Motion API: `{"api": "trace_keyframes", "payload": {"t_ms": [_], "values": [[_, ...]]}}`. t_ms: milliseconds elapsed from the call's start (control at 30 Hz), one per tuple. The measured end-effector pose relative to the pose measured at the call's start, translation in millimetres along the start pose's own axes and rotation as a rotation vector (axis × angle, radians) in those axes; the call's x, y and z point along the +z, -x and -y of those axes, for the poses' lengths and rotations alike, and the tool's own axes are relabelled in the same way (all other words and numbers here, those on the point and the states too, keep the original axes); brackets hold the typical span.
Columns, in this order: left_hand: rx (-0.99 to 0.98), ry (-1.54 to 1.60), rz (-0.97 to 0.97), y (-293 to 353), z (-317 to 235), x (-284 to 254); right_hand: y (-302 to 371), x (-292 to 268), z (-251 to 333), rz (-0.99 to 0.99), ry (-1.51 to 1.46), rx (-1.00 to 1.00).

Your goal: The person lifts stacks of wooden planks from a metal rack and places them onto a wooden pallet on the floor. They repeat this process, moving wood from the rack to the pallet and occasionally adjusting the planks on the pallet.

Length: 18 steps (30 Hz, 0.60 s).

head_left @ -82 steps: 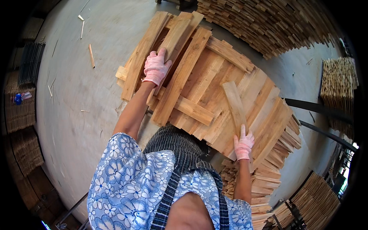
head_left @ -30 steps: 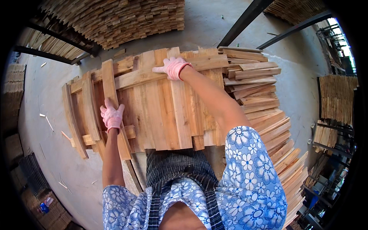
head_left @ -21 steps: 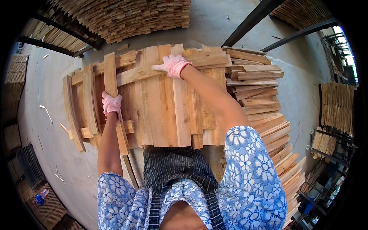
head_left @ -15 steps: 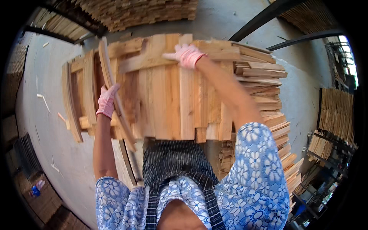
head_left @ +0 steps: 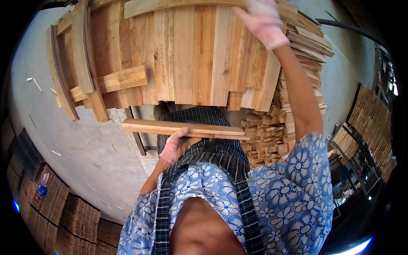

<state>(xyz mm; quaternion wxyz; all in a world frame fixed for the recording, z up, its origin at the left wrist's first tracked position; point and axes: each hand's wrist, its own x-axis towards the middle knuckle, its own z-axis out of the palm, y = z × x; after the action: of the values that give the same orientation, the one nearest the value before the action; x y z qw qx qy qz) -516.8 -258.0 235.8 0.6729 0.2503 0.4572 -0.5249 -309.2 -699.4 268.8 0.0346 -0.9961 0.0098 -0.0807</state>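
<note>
My left hand [head_left: 175,145], in a pinkish-white knit glove, is closed round a pair of long wooden slats [head_left: 208,128]. They lie crosswise in front of my dark striped apron, one against the other. At the far side, my right hand [head_left: 265,24], gloved the same way, reaches over the right end of a crosswise board [head_left: 178,5]. Its fingers are blurred, but the thumb is stretched out apart from them, and nothing shows held. Beneath it runs a row of upright wooden planks [head_left: 203,55] laid side by side.
Several curved-looking slats [head_left: 83,46] lie at the left of the row, over a short cross board [head_left: 123,80]. A tall pile of stacked wood pieces [head_left: 265,131] stands on the right. More wood stacks [head_left: 372,127] line the far right and lower left. Grey floor [head_left: 102,157] spreads leftward, with scraps.
My left hand has drawn back from the planks to my apron, its slats turned crosswise. My right hand has moved right. The view has tilted toward me.
</note>
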Motion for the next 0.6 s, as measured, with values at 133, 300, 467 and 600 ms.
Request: {"api": "trace_keyframes", "payload": {"t_ms": [133, 300, 467, 600], "values": [[-0.035, 0.025, 0.261, -81, 4, 3, 116, 6, -55, 0.096, -0.371, 0.874], [-0.016, 0.2, 0.323, -107, -5, 5, 174, 61, -70, 0.159, -0.87, 1.161], [-0.147, 0.045, 0.144, -73, -4, 5, 168, 79, -65, 0.123, -0.869, 1.116], [-0.225, 0.094, 0.321, -99, 2, 22, 183, 98, -71, 0.227, -0.511, 0.914]]}}
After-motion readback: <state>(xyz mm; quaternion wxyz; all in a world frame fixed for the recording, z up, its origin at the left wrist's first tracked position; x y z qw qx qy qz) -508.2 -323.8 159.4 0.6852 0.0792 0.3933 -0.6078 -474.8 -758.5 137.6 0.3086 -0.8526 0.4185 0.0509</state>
